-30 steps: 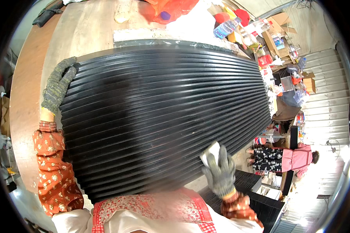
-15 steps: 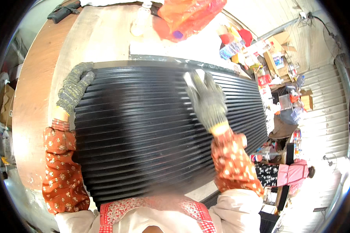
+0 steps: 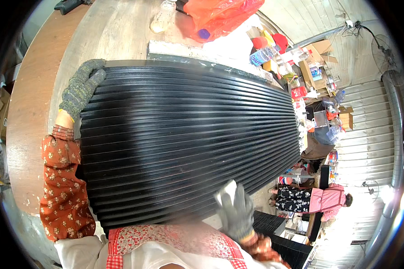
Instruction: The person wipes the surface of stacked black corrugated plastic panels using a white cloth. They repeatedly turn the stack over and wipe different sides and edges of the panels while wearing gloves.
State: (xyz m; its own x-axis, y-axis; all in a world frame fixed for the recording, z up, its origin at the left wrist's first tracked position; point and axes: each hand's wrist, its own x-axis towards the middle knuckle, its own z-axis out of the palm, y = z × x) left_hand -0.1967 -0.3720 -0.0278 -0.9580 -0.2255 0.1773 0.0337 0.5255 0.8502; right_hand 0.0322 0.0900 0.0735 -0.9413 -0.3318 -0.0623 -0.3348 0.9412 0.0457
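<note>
A broad row of long black strips (image 3: 188,130), laid side by side with glossy ridges, covers the bench before me. My left hand (image 3: 83,87), in a dark grey knitted glove, grips the far left corner, fingers curled round the strips' ends. My right hand (image 3: 237,210), gloved alike and smeared by motion, is at the near edge, right of the middle. It holds a small white pad (image 3: 226,192), perhaps folded cloth or paper; its exact kind is unclear. Whether the pad touches the strips there, I cannot tell.
A pale bar (image 3: 166,48) lies along the strips' far side. Beyond are a clear bottle (image 3: 163,18) and a red plastic bag (image 3: 220,18). Bottles and cartons (image 3: 321,51) crowd the far right. A person in pink (image 3: 325,200) stands at right, near more black strips (image 3: 292,251).
My right hand has swept with the white pad from the far part of the strips towards me, to the near edge. The left hand keeps its hold on the corner.
</note>
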